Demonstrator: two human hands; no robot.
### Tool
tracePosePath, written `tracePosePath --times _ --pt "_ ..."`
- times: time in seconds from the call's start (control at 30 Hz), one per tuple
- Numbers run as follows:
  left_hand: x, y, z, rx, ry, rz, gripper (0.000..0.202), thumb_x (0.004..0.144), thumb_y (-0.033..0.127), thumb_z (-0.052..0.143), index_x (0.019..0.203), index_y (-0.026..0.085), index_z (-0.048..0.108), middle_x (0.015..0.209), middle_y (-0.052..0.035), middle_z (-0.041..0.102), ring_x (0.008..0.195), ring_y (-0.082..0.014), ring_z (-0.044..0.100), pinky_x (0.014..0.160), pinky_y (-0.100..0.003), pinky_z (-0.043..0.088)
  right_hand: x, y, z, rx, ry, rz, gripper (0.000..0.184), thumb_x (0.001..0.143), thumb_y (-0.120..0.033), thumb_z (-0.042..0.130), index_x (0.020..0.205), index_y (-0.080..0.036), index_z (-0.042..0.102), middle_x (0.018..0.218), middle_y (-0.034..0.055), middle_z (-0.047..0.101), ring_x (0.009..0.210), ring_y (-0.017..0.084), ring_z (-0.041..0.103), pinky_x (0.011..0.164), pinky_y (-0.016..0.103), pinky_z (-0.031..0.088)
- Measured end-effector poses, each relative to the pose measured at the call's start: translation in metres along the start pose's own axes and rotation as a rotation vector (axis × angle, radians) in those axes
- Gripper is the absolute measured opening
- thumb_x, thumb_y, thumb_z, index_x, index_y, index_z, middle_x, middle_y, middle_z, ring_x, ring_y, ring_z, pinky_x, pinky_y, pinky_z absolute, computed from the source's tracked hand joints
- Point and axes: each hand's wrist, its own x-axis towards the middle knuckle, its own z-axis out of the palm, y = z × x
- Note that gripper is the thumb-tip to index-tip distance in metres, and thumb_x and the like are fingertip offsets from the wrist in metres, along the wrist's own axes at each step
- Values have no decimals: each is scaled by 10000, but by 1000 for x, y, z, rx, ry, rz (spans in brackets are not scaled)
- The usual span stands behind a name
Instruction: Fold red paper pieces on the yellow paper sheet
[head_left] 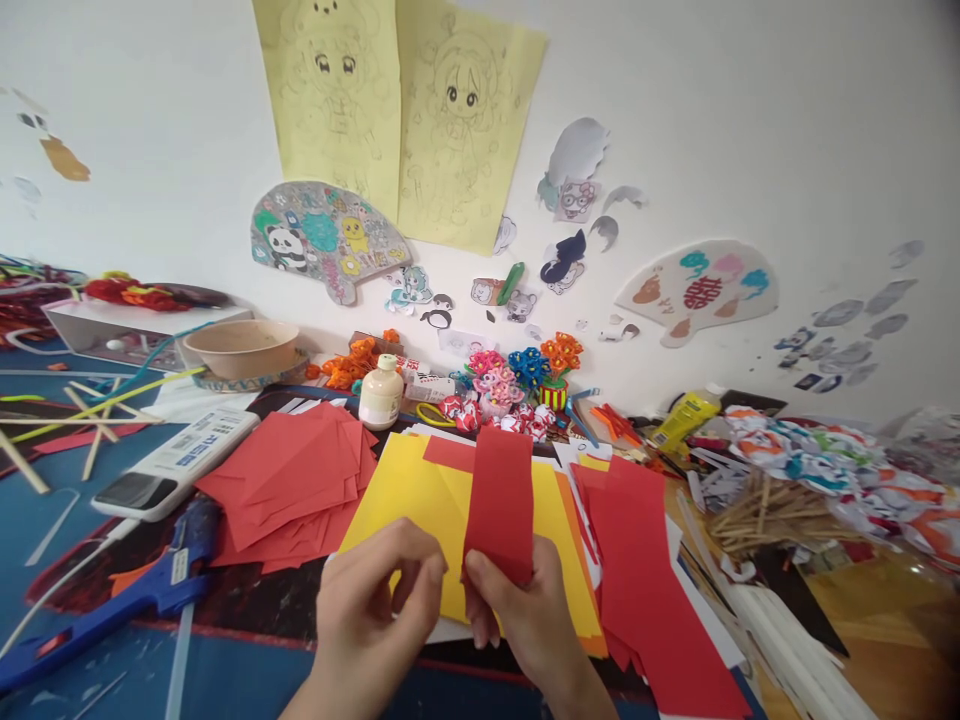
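Note:
A red paper strip (501, 495) stands upright in my right hand (525, 610). The thumb presses on its front face and the other fingers lie behind it. To its left is my left hand (379, 610), apart from the strip. Its fingers are curled, with thumb and forefinger close together in a pinch, and nothing shows between them. Yellow paper sheets (397, 490) lie in a stack beneath both hands. A smaller red paper piece (448, 453) rests on the stack, partly behind the held strip.
Red paper squares (292, 480) pile up at the left, beside a blue glue gun (169, 580) and a white power strip (180, 465). Long red strips (660, 590) lie at the right. A glue bottle (380, 393) and pipe-cleaner flowers (495, 375) stand behind, near the wall.

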Motion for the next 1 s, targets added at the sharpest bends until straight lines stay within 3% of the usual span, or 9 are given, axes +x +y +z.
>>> tracePosePath --times 0.07,0.17,0.27,0.47,0.77,1.0 --pt "4 -3 -5 -8 4 -84 194 868 182 500 678 169 534 615 0 560 535 -88 485 490 -184 391 -1 -4 0 -2 22 30 413 750 -506 673 621 -126 572 459 -6 540 329 71 474 332 155 326" --pt "9 -5 -9 -43 -115 -166 222 883 255 504 688 168 564 603 2 543 534 -94 475 481 -186 379 -3 -9 0 -18 32 39 424 733 -518 674 604 -127 573 447 -8 527 323 68 459 329 159 309" --pt "12 -4 -8 -55 -267 -196 231 897 288 491 724 169 588 622 -1 570 547 -97 498 500 -187 384 -3 -12 -1 -39 57 31 425 731 -511 673 586 -126 566 433 -17 505 321 58 440 337 157 293" --pt "11 0 -5 -60 -426 -205 292 929 292 432 707 176 582 639 -2 605 581 -102 536 570 -197 404 -1 -15 -6 -96 6 43 421 751 -501 658 579 -132 551 445 -20 493 337 55 429 341 159 285" --pt "9 2 -6 10 -486 -182 252 935 249 430 768 202 612 696 9 620 641 -103 552 663 -201 415 0 -15 -8 -137 -3 60 407 751 -488 658 566 -152 522 429 -32 474 345 63 415 368 184 321" --pt "9 3 -7 57 -460 -148 213 915 237 463 758 200 601 673 16 598 625 -100 539 651 -186 429 -1 -18 -5 -118 30 94 404 722 -487 691 572 -155 516 436 -37 478 346 56 398 363 182 308"
